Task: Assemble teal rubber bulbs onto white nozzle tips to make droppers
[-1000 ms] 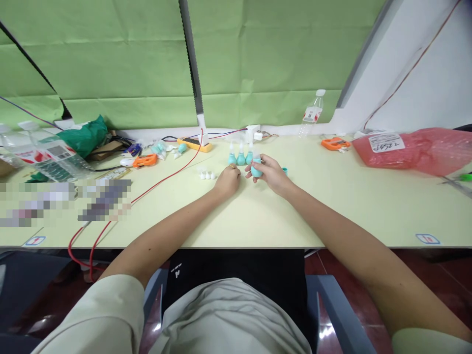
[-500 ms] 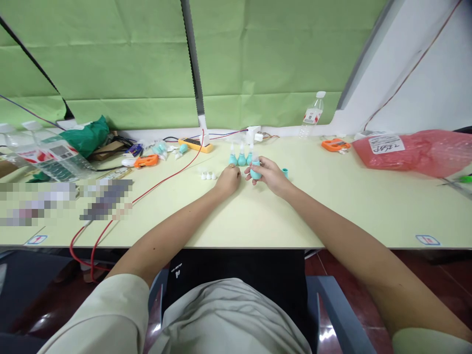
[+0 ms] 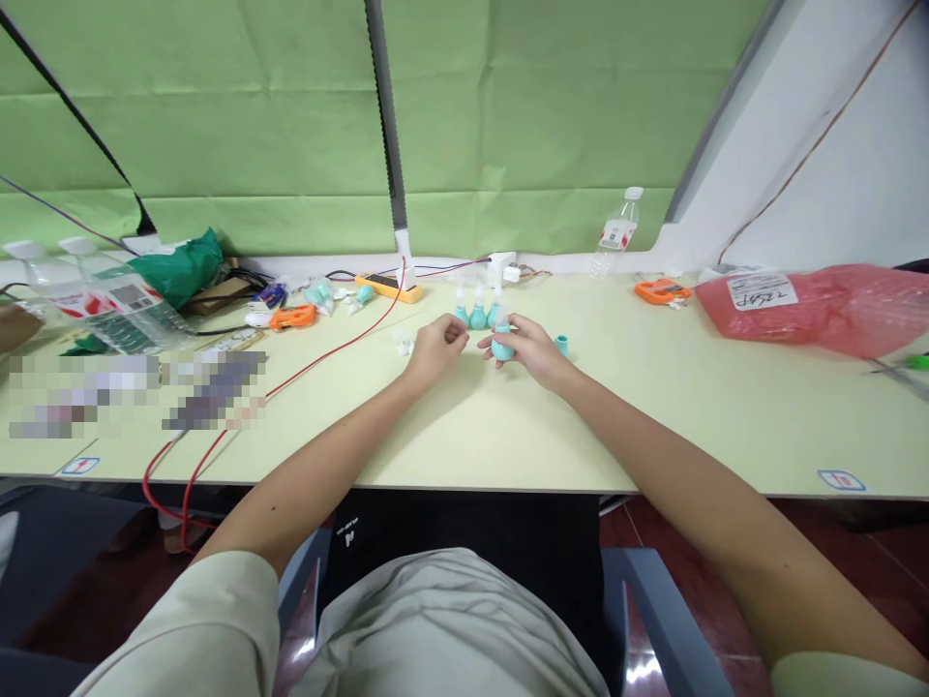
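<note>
My right hand [image 3: 535, 353] grips a teal squeeze bulb [image 3: 501, 350] with a clear pointed nozzle, held upright above the table. Close by on the left, my left hand [image 3: 434, 352] has its fingers curled together in a pinch, apart from the bulb; what they hold, if anything, is too small to see. Behind both hands stand several similar teal bulbs [image 3: 477, 316] with clear tips. Small white pieces [image 3: 404, 343] lie beside my left hand, partly covered by it. A small teal cup-shaped piece [image 3: 561, 345] sits just past my right wrist.
A red cable [image 3: 341, 345] crosses the table on the left. Farther left are an orange tool [image 3: 293, 317], plastic bottles [image 3: 120, 310] and a green bag [image 3: 181, 271]. A yellow meter [image 3: 388, 287] lies at the back. Right: another bottle [image 3: 616, 234], orange tool [image 3: 662, 291], red bag [image 3: 820, 315].
My left hand has moved left, away from the held bulb and over toward the white pieces, with its fingers turned up. My right hand keeps the bulb in nearly the same place.
</note>
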Motion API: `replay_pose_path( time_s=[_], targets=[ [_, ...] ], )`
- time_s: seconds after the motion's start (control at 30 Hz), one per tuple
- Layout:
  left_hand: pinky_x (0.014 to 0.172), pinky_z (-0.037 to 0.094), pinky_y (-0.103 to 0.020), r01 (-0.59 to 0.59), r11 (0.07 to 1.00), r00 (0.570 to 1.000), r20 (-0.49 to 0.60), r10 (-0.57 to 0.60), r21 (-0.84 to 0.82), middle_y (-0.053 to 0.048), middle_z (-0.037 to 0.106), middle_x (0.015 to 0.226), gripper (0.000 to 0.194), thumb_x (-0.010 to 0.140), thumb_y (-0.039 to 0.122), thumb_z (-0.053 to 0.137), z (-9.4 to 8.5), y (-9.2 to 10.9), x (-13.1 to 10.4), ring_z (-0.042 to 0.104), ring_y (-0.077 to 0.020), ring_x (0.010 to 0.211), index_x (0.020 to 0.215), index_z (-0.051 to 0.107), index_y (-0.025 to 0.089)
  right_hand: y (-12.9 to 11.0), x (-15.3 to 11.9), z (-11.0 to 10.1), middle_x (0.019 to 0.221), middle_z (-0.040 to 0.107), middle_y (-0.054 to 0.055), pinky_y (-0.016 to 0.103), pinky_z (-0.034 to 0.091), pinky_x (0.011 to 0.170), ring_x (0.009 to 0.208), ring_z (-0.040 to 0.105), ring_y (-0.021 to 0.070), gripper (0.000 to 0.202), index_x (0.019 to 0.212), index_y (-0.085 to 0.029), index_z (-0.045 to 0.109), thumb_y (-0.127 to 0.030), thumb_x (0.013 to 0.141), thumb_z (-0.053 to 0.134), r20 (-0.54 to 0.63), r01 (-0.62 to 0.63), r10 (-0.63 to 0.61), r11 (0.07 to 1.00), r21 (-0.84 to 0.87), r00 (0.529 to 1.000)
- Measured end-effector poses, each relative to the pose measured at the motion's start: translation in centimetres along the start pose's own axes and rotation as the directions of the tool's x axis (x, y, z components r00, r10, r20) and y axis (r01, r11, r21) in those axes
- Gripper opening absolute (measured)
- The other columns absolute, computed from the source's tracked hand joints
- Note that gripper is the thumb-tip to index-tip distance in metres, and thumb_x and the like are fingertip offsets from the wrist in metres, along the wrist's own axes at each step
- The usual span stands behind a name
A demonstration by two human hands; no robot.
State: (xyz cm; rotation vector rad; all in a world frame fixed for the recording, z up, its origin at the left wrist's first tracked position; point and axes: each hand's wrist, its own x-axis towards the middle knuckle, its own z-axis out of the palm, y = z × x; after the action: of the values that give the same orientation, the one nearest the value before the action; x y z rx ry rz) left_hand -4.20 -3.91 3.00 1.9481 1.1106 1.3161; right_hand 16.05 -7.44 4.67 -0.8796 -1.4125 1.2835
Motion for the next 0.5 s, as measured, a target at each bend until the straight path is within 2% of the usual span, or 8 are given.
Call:
replay_pose_path(
  time_s=[0.07, 0.17, 0.33, 0.5],
  targets=[
    [0.064, 0.055, -0.028, 0.005, 0.989, 1.0, -0.028, -0.009, -0.15, -0.002, 0.069, 0.083, 0.016, 0.082, 0.024, 0.069, 0.0, 0.8, 0.1, 0.065, -0.0147, 0.071, 0.096, 0.068, 0.017, 0.1, 0.0, 0.0, 0.097, 0.077, 0.008, 0.031, 0.057, 0.062, 0.076, 0.072, 0.0193, 0.034, 0.098, -0.021, 0.058, -0.04, 0.078, 0.078, 0.004, -0.004, 0.004, 1.0, -0.011, 1.0],
    [0.068, 0.057, -0.029, -0.003, 0.96, 1.0, -0.023, -0.004, -0.281, -0.003, 0.071, 0.083, 0.014, 0.082, 0.026, 0.071, 0.0, 2.3, -0.3, 0.066, -0.0138, 0.07, 0.092, 0.071, 0.016, 0.1, 0.0, 0.0, 0.098, 0.076, 0.008, 0.032, 0.058, 0.062, 0.075, 0.072, 0.0191, 0.031, 0.098, -0.02, 0.059, -0.036, 0.078, 0.077, 0.007, -0.014, 0.014, 1.0, -0.022, 1.0],
    [0.074, 0.06, -0.033, 0.025, 0.901, 1.0, 0.023, -0.017, -0.432, -0.005, 0.073, 0.081, 0.015, 0.082, 0.028, 0.074, 0.4, 4.2, -1.2, 0.069, -0.0152, 0.071, 0.089, 0.073, 0.014, 0.2, 0.0, 0.1, 0.097, 0.075, 0.007, 0.032, 0.059, 0.06, 0.072, 0.072, 0.0191, 0.032, 0.097, -0.02, 0.059, -0.035, 0.077, 0.078, 0.05, -0.025, 0.027, 0.999, -0.039, 0.998],
    [0.072, 0.06, -0.033, 0.09, 0.862, 0.996, 0.053, -0.074, -0.499, -0.007, 0.074, 0.081, 0.016, 0.083, 0.028, 0.074, 0.5, 4.8, -1.4, 0.069, -0.0151, 0.069, 0.09, 0.071, 0.013, 0.1, -0.2, 0.3, 0.097, 0.075, 0.007, 0.032, 0.059, 0.058, 0.072, 0.073, 0.0194, 0.034, 0.098, -0.02, 0.06, -0.036, 0.075, 0.079, 0.087, -0.025, 0.027, 0.999, -0.028, 0.996]
  ],
)
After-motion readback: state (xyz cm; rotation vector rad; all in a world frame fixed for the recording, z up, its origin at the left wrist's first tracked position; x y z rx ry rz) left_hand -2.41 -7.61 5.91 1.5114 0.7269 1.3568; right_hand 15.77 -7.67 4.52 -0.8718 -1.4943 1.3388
